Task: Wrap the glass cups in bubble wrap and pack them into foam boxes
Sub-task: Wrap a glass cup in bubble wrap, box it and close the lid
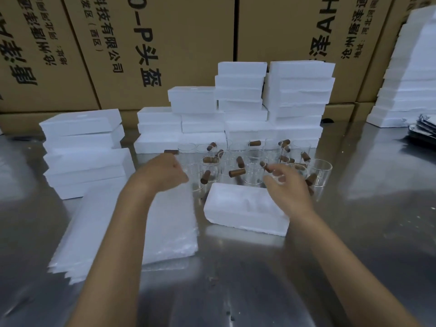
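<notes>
Cups [252, 166] crowd the table [354, 208] just beyond the open foam box [245, 208]; right hand [286, 188], loosely spread and empty, should close on one body, left hand [162, 172] curled, holding nothing visible.

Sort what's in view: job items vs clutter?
Job: glass cups with brown handles; bubble wrap sheets; open foam box; stacked foam boxes; left hand; right hand.
Clutter: cardboard cartons; dark stack, far right.
</notes>
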`<action>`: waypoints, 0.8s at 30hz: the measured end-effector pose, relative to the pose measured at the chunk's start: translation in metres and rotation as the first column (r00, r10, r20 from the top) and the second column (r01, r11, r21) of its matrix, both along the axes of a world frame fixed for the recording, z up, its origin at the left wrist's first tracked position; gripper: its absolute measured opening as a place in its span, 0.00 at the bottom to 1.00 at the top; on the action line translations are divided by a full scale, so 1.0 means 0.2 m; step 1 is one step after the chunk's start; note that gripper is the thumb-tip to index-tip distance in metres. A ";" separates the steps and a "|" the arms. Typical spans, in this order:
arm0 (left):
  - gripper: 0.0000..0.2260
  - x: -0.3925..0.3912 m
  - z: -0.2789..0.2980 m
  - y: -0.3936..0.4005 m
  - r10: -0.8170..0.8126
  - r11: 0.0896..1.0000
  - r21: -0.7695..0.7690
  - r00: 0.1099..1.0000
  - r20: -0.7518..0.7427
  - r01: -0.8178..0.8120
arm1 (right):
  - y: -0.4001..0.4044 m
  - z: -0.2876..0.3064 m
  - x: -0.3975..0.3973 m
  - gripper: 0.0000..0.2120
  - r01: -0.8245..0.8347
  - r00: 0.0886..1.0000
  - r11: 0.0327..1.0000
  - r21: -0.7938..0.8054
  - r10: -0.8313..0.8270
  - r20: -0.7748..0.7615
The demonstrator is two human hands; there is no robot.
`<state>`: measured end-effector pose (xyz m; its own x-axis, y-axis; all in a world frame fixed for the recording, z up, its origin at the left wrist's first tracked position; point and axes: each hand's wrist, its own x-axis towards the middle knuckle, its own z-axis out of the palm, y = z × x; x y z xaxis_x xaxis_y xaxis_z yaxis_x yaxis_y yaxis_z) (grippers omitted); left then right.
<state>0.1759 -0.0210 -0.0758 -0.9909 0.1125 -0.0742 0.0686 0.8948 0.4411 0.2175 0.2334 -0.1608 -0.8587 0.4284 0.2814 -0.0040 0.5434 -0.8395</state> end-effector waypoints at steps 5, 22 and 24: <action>0.20 -0.10 -0.08 -0.06 -0.014 0.986 -0.161 0.988 0.151 0.039 | -0.06 0.11 -0.26 0.17 -0.054 0.956 0.938 0.342 -0.050 0.288; 0.07 -0.08 -0.20 -0.17 0.059 0.738 0.674 0.997 -0.057 -0.005 | -0.07 0.11 -0.43 0.22 0.162 0.923 0.901 0.402 -0.283 0.261; 0.07 -0.07 -0.19 -0.15 0.048 0.660 0.748 0.990 -0.134 0.070 | -0.06 0.15 -0.37 0.18 0.167 0.963 0.965 0.202 -0.204 0.176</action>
<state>0.1620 -0.0517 -0.1140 -0.9821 0.0827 0.1690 0.1851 0.2637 0.9467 0.1429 0.2220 -0.1307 -0.8147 0.5416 0.2071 0.2637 0.6641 -0.6996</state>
